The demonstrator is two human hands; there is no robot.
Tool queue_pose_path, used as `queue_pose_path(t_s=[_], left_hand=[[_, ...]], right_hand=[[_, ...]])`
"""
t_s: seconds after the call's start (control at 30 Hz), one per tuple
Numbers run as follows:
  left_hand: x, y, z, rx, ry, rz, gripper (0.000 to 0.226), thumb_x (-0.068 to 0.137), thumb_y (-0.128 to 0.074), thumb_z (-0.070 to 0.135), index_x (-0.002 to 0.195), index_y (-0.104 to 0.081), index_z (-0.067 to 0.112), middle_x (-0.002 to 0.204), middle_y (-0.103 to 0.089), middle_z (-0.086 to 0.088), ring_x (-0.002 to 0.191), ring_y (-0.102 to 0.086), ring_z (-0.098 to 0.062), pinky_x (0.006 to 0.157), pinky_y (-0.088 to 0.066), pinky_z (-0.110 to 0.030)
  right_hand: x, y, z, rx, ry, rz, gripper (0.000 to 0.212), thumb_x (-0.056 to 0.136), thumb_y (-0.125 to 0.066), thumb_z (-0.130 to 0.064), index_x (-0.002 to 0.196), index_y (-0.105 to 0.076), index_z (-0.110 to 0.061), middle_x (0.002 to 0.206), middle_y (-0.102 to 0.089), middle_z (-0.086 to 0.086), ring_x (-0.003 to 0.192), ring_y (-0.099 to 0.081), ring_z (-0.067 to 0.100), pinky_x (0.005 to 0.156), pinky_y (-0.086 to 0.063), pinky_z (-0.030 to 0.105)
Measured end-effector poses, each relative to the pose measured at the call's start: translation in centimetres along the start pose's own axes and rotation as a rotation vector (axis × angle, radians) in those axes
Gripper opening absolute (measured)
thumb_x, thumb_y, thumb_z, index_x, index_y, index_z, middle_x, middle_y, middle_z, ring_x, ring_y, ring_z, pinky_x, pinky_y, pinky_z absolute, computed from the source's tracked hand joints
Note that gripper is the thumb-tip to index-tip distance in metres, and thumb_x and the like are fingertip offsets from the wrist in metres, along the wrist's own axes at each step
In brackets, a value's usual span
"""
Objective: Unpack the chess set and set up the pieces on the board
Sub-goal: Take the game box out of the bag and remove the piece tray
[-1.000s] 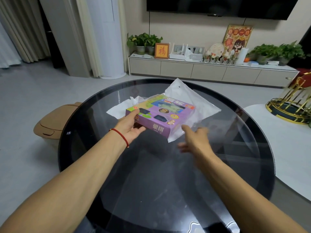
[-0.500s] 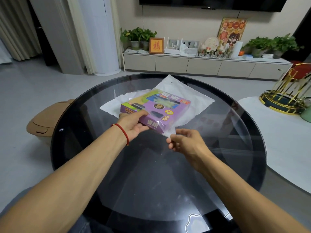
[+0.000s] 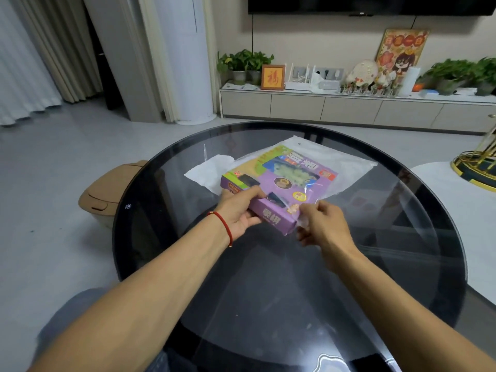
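Observation:
A purple and green chess set box (image 3: 281, 186) lies inside a clear plastic bag (image 3: 346, 167) on the round dark glass table (image 3: 268, 277). My left hand (image 3: 239, 210) grips the box's near left corner, thumb on top and fingers underneath. My right hand (image 3: 319, 224) pinches the bag's edge at the box's near right corner. The box's near edge is tilted up off the glass. No chess pieces or board are visible outside the box.
A white sheet (image 3: 212, 170) lies under the bag's left side. A tan bin (image 3: 107, 194) stands on the floor left of the table. A white side table (image 3: 451, 194) with a gold rack (image 3: 480, 162) sits to the right. A low cabinet (image 3: 349, 108) lines the far wall.
My left hand has closed around the box's near left corner and lifted it. My right hand has moved up to the near right corner and taken hold of the plastic bag.

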State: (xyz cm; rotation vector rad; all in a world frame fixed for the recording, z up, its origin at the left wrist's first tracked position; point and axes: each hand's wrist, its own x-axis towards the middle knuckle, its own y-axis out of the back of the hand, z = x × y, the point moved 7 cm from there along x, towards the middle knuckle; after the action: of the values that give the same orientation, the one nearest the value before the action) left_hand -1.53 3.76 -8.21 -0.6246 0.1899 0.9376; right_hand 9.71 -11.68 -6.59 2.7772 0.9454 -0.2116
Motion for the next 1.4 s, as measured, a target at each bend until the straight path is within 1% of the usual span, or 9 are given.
queue_pose_path(t_s=[0.2,0.3,0.43,0.5,0.6,0.77,0.97,1.2,1.4], left_hand=[[-0.6,1.3,-1.0,-0.011,0.059,-0.038,0.059,0.082,-0.067,-0.004,0.135,-0.049,0.015,0.107,-0.075,-0.015,0.087,-0.076,-0.028,0.063,-0.061,-0.044],[-0.7,2.1,-0.4,0.036,0.022,-0.065,0.056,0.083,-0.068,-0.004,0.133,-0.052,0.015,0.111,-0.074,-0.014,0.092,-0.075,-0.030,0.069,-0.061,-0.046],[-0.4,3.2,1.9,0.135,-0.041,-0.087,0.056,0.082,-0.068,-0.003,0.134,-0.054,0.013,0.114,-0.072,-0.015,0.091,-0.073,-0.028,0.067,-0.060,-0.043],[-0.3,3.3,3.4,0.208,-0.075,-0.113,0.052,0.083,-0.067,-0.002,0.132,-0.056,0.014,0.107,-0.073,-0.012,0.085,-0.072,-0.025,0.066,-0.060,-0.040],[0.1,3.6,5.6,0.286,-0.106,-0.125,0.046,0.085,-0.066,0.001,0.129,-0.059,0.014,0.108,-0.071,-0.012,0.083,-0.070,-0.023,0.067,-0.061,-0.037],[1.2,6.6,8.0,0.230,-0.133,-0.028,0.031,0.088,-0.062,0.007,0.116,-0.063,0.019,0.082,-0.074,-0.002,0.069,-0.070,-0.017,0.068,-0.057,-0.032],[2.5,9.7,9.7,0.153,-0.161,0.056,0.028,0.089,-0.063,0.012,0.116,-0.062,0.017,0.079,-0.076,-0.003,0.071,-0.070,-0.018,0.069,-0.054,-0.031],[3.1,12.4,11.7,0.059,-0.213,0.109,0.029,0.090,-0.060,0.011,0.118,-0.063,0.017,0.086,-0.074,-0.005,0.078,-0.068,-0.020,0.074,-0.052,-0.033],[3.2,12.8,12.0,0.077,-0.227,0.110,0.035,0.090,-0.060,0.011,0.125,-0.063,0.014,0.093,-0.074,-0.007,0.081,-0.069,-0.022,0.078,-0.052,-0.036]], right_hand=[[2.0,2.4,-0.4,-0.136,0.008,0.170,0.018,0.092,-0.053,-0.017,0.082,-0.059,-0.003,0.051,-0.065,0.010,0.044,-0.062,0.022,0.043,-0.048,0.027],[2.8,3.1,-0.1,-0.265,-0.057,0.147,0.031,0.090,-0.057,-0.027,0.093,-0.066,0.002,0.067,-0.071,0.011,0.055,-0.070,0.026,0.053,-0.058,0.035],[2.7,4.5,-3.2,-0.820,0.311,0.358,0.052,0.093,-0.051,-0.050,0.133,-0.045,-0.017,0.138,-0.047,0.011,0.121,-0.049,0.034,0.091,-0.043,0.046],[3.8,2.7,-3.6,-0.978,0.484,0.133,0.054,0.102,-0.034,-0.053,0.151,-0.029,-0.032,0.159,-0.023,0.004,0.147,-0.022,0.029,0.113,-0.022,0.061],[7.2,1.7,-1.5,-1.152,0.371,-0.116,0.047,0.102,-0.011,-0.058,0.147,-0.018,-0.043,0.148,-0.030,-0.002,0.141,-0.030,0.025,0.112,-0.004,0.075],[10.9,3.0,-1.5,-1.182,0.181,-0.090,0.040,0.100,-0.012,-0.060,0.128,-0.033,-0.040,0.141,-0.042,0.011,0.133,-0.039,0.041,0.104,-0.031,0.064],[15.6,0.1,-1.1,-1.271,0.093,-0.020,0.028,0.102,-0.020,-0.037,0.125,-0.033,-0.031,0.143,-0.037,0.010,0.130,-0.033,0.046,0.104,-0.026,0.063],[21.6,-0.7,-1.3,-1.159,-0.021,0.149,0.067,0.098,-0.012,-0.056,0.153,-0.026,-0.020,0.158,-0.027,0.011,0.142,-0.021,0.045,0.113,-0.015,0.059],[23.1,-2.4,-4.3,-1.159,0.157,0.154,0.053,0.102,-0.017,-0.048,0.143,-0.036,-0.021,0.145,-0.042,0.017,0.134,-0.034,0.041,0.106,-0.024,0.057]])
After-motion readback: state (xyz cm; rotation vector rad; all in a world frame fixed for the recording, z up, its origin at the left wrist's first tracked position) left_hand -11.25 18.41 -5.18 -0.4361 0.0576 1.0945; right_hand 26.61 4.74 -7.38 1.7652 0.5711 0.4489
